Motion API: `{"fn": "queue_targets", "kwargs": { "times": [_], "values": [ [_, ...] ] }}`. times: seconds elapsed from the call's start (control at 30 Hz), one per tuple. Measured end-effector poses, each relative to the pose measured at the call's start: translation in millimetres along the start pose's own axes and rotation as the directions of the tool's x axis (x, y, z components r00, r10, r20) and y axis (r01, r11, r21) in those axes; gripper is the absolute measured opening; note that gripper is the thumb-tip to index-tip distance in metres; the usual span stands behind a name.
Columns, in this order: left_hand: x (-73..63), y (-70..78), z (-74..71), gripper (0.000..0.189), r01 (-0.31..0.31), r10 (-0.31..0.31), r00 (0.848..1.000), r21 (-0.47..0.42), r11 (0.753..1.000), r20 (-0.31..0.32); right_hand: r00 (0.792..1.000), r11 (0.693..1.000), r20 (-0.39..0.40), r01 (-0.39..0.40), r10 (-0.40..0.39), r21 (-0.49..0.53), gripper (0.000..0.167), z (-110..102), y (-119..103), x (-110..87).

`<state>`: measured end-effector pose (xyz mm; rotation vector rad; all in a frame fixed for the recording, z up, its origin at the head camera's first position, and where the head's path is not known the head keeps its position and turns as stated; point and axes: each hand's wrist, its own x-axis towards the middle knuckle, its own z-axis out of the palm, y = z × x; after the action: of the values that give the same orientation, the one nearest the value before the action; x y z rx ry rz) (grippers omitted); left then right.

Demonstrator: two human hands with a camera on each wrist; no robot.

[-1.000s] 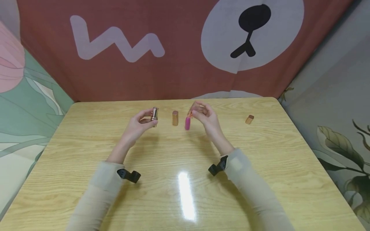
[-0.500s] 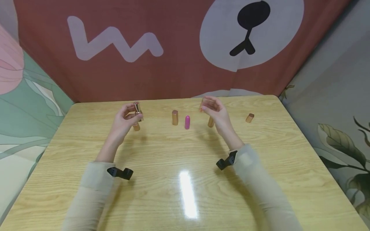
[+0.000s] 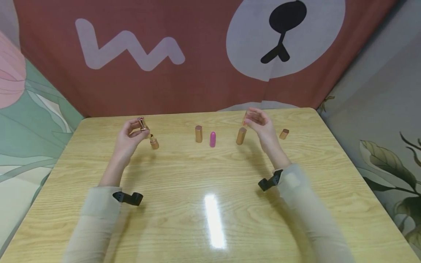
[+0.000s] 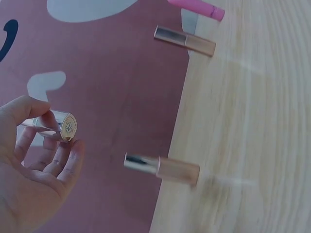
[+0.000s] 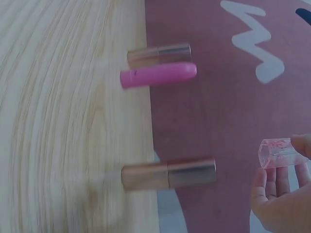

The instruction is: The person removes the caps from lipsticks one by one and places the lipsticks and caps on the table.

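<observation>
My left hand (image 3: 127,141) is raised at the table's far left, pinching a shiny metallic lipstick tube (image 3: 143,124) between thumb and fingers. Its round end with an embossed pattern (image 4: 69,127) shows in the left wrist view. Just right of that hand stands an uncapped lipstick (image 3: 154,142), rose-gold base down and silver inner tube up. A clear, pink-tinted cap (image 5: 277,152) is held by my right hand (image 3: 264,131); fingers partly cover it. Beside and below that hand a gold lipstick tube (image 3: 241,136) stands upright on the table.
Between the hands stand another gold lipstick tube (image 3: 198,134) and a bright pink tube (image 3: 213,140). A short gold piece (image 3: 284,134) sits farther right. A reddish cloth with a bear face (image 3: 210,80) hangs behind the wooden table (image 3: 184,204).
Holding the metallic tube, my left hand has moved left, and the uncapped lipstick now shows beside it. My right hand has moved right with the clear cap, past the gold tube.
</observation>
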<state>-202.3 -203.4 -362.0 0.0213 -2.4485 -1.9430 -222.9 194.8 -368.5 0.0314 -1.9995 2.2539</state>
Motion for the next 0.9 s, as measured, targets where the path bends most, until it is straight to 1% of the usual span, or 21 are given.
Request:
{"fn": "queue_targets", "kwargs": {
  "times": [0.13,0.2,0.3,0.4,0.57,0.63,0.7,0.77,0.9],
  "values": [
    [-0.2,-5.7,-8.5,0.033,-0.015,0.015,1.000,-0.034,0.999,-0.003,0.999,1.000,-0.037,-0.019,0.018,-0.018,0.030,-11,0,1.9],
    [-0.8,-8.2,-12.2,0.036,-0.013,0.013,1.000,-0.025,1.000,-0.004,0.998,0.999,-0.056,-0.026,0.024,-0.038,0.031,-15,0,2.6],
    [-0.8,-12.7,-17.4,0.047,0.000,0.000,1.000,0.014,1.000,-0.009,0.997,0.997,-0.070,-0.029,0.025,-0.064,0.031,-23,1,3.0],
    [-0.3,-18.2,-22.5,0.055,0.018,-0.017,1.000,0.077,0.997,-0.016,0.997,0.997,-0.070,-0.031,0.025,-0.078,0.029,-31,3,2.9],
    [0.5,-26.5,-28.9,0.053,0.044,-0.041,0.999,0.141,0.989,-0.021,0.998,0.992,-0.052,-0.028,0.022,-0.120,0.029,-44,8,2.7],
    [-0.2,-28.3,-30.2,0.049,0.045,-0.042,0.999,0.152,0.987,-0.023,0.999,0.986,-0.047,-0.028,0.020,-0.164,0.032,-50,10,2.8],
    [-0.5,-30.3,-31.4,0.044,0.040,-0.037,0.999,0.150,0.988,-0.023,0.999,0.974,-0.043,-0.027,0.018,-0.227,0.035,-56,12,3.1],
    [-0.6,-32.5,-32.8,0.042,0.043,-0.040,0.999,0.146,0.988,-0.021,0.999,0.953,-0.034,-0.022,0.012,-0.302,0.038,-61,13,2.8],
    [0.7,-37.0,-35.5,0.047,0.067,-0.066,0.998,0.150,0.986,-0.015,1.000,0.900,-0.004,0.000,-0.002,-0.437,0.044,-70,16,2.2]
  ]
}}
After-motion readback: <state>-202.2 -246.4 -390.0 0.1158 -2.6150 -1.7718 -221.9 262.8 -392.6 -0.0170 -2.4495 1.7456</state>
